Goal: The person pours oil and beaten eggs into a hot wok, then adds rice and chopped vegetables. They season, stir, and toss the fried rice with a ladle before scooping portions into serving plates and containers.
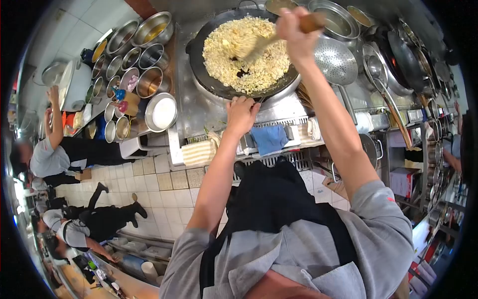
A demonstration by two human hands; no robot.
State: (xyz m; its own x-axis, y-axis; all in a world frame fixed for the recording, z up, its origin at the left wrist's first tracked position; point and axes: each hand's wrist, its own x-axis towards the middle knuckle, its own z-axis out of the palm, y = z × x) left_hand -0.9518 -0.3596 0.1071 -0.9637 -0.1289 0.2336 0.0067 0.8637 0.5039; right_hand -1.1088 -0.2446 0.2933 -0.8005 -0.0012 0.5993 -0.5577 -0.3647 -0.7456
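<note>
A large dark wok (195, 62) on the stove holds a wide layer of fried rice (249, 79) with yellow egg-like bits. My right hand (298, 37), raised over the wok's right side, is closed round the wooden handle of a wok spatula (261, 48). Its head reaches into the rice and is smeared by motion, so its exact shape is hard to tell. At the wok's near edge my left hand (241, 115) is closed with its fingers curled on the rim. Dark wok surface shows through a gap in the rice.
A perforated strainer (336, 61) lies right of the wok. Metal bowls (154, 30) and a bowl of white granules (162, 112) stand to the left. A blue cloth (269, 139) and striped towel (198, 153) hang at the front edge. Other people (50, 159) work at left.
</note>
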